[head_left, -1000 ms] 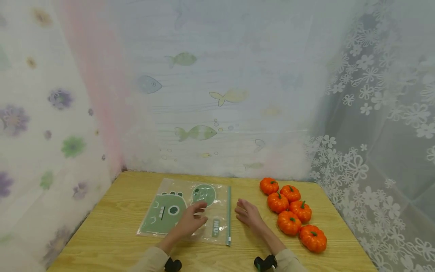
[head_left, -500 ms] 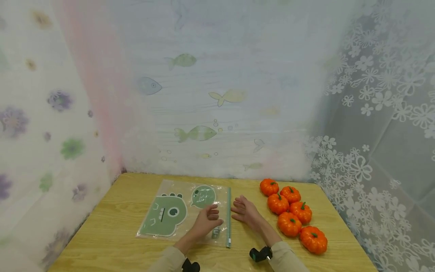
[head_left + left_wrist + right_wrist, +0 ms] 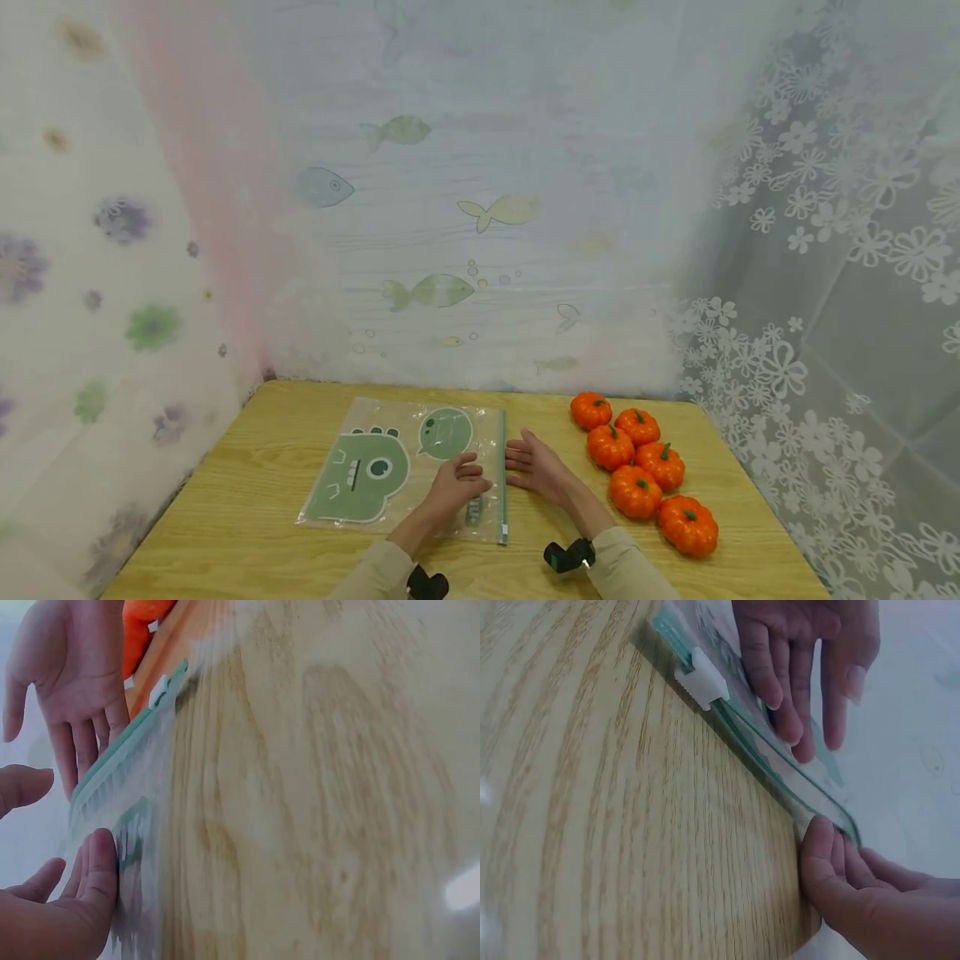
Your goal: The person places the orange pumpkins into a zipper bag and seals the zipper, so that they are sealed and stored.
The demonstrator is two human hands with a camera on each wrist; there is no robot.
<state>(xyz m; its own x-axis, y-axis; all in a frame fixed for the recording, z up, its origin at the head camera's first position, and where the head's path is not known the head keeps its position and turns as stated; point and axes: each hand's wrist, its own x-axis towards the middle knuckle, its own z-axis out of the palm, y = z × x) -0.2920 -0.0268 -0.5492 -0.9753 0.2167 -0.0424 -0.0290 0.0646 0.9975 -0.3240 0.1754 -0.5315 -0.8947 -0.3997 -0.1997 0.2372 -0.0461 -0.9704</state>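
Observation:
A clear plastic zip bag [image 3: 363, 479] printed with green monsters lies flat on the table, its green slider strip [image 3: 502, 492] on the right side. The white slider [image 3: 703, 677] sits near the strip's close end. My left hand [image 3: 452, 490] is over the bag's right part, fingers relaxed; in the left wrist view its fingertips [image 3: 101, 851] appear to touch the plastic. My right hand [image 3: 542, 471] is at the strip from the right, its fingertips [image 3: 821, 836] against the bag's edge. In the right wrist view the edge gapes slightly. Neither hand pinches anything visibly.
Several small orange pumpkins [image 3: 635, 492] with green stems stand in a cluster right of my right hand. The wooden table [image 3: 247, 467] ends at a curtain [image 3: 420, 208] with fish prints behind, and other curtains hang at both sides.
My left hand has moved right across the bag toward the strip. My right hand has shifted slightly left, up to the bag's edge. The pumpkins stay put.

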